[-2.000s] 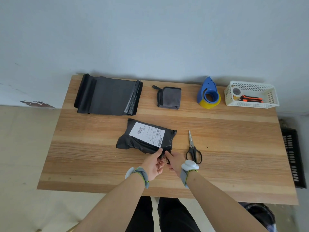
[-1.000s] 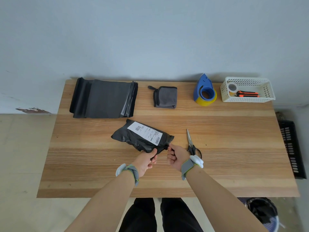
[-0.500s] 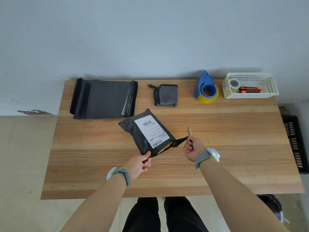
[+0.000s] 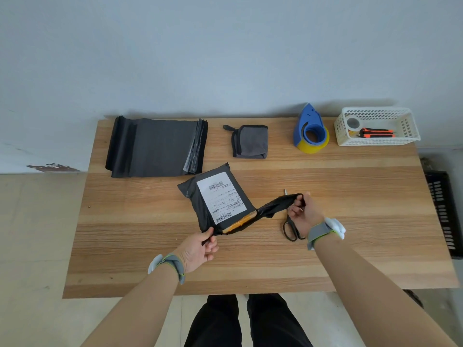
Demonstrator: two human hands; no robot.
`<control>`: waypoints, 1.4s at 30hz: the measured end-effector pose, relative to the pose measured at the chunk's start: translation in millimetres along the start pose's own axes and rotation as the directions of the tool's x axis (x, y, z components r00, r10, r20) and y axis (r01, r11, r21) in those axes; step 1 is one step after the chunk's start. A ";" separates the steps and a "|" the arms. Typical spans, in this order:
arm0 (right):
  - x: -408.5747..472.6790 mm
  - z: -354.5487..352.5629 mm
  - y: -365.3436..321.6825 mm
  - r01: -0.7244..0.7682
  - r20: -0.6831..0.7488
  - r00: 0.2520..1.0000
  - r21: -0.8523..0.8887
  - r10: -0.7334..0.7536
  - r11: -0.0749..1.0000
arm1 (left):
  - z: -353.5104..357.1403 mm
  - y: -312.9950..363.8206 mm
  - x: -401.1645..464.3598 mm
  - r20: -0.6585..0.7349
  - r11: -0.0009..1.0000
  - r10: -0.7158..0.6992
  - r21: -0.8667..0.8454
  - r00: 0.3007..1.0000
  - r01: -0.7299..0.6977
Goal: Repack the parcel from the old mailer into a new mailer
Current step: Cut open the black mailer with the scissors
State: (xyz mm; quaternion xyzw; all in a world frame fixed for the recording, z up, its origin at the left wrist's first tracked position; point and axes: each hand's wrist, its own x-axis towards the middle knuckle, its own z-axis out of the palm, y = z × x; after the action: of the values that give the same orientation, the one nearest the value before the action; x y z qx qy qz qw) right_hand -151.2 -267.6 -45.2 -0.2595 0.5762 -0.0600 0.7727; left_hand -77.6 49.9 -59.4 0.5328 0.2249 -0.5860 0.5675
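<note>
The old mailer (image 4: 200, 196), black with a white shipping label (image 4: 221, 196), lies mid-table, its near edge torn open. An orange-brown parcel (image 4: 241, 222) shows through the tear. My left hand (image 4: 199, 249) pinches the mailer's near left corner. My right hand (image 4: 304, 212) grips a stretched black strip (image 4: 275, 205) torn from the mailer, pulled out to the right. A stack of new black mailers (image 4: 156, 146) lies at the table's back left.
Black scissors (image 4: 290, 227) lie under my right hand on the wooden table (image 4: 350, 221). At the back stand a folded grey cloth (image 4: 250, 141), a blue tape dispenser (image 4: 310, 130) and a white basket (image 4: 378, 126) holding an orange cutter. A black crate (image 4: 444, 214) sits beside the table's right edge.
Both hands gripped the mailer's near corner, then pulled apart. My right hand moved right, tearing a strip off the near edge and baring the parcel. The mailer turned clockwise.
</note>
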 end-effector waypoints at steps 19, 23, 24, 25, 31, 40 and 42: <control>-51.0 19.4 101.1 -0.099 0.122 0.980 -0.382 0.156 0.919 | 68.5 -27.6 -9.9 0.131 0.973 -0.101 -0.193 0.986 0.125; -50.4 19.8 99.7 -0.144 0.110 0.974 -0.367 0.197 0.919 | 73.3 -33.9 -13.5 0.056 0.978 -0.154 0.150 0.986 0.144; -50.1 20.0 98.3 -0.116 0.110 0.978 -0.404 0.175 0.907 | 71.6 -35.0 -14.2 0.016 0.962 -0.174 0.218 0.985 0.167; -50.8 20.3 96.1 -0.073 0.110 0.984 -0.462 0.139 0.884 | 68.0 -34.6 -15.7 -0.042 0.944 -0.196 0.261 0.980 0.200; -46.0 14.8 87.7 0.047 0.131 0.990 -0.670 0.055 0.741 | 48.3 -24.9 -27.9 -0.280 0.542 0.462 0.840 0.842 -0.018; -42.3 4.8 96.1 0.115 0.077 0.992 -0.886 -0.102 0.450 | 23.7 7.6 6.2 -0.399 0.456 0.725 0.889 0.561 0.044; -42.8 6.8 98.1 0.080 0.063 0.997 -0.862 -0.051 0.501 | 16.2 12.5 11.6 -0.441 0.529 0.637 0.847 0.632 0.058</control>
State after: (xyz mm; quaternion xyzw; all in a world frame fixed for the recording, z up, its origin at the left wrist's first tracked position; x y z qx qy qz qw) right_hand -179.2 -164.4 -53.2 -0.6323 0.5079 0.2095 0.5462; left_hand -69.8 27.8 -60.0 0.9408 0.0347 -0.2493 0.2272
